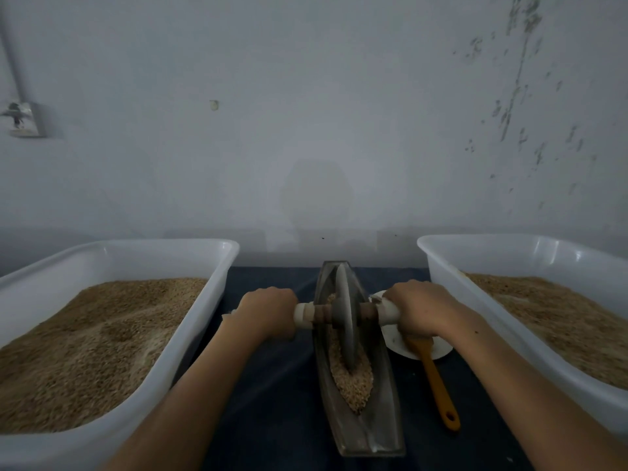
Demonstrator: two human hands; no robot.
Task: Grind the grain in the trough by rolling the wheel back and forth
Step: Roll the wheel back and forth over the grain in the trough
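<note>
1. A long, narrow, boat-shaped metal trough (360,413) lies lengthwise on a dark blue cloth (272,385), pointing away from the viewer toward a pale wall (306,113)
2. A thin grey metal wheel (345,317) stands upright on its edge inside the trough, in its middle to far part
3. A bar runs through the wheel's centre and sticks out to both sides, ending in a pale handle (306,316) on each side
4. Tan grain (351,382) fills the groove of the trough, heaped mostly on the near side of the wheel, and the wheel's lower rim sinks into it
5. The left hand (266,312) grips the left handle from above, with its fingers curled tightly around it and pressed together
6. The right hand (416,309) grips the right handle the same way, its fingers wrapped over the top and closed around the handle
7. Both bare forearms reach in from the bottom corners of the view
8. A white plate (438,350) sits just right of the trough, partly under the right hand, and an orange spatula (436,382) lies with its head on the plate and its handle pointing toward the viewer
9. A large white tub (190,328) full of brown grain stands on the left of the cloth, and a matching white tub on the right (475,321) holds more of the same grain
</note>
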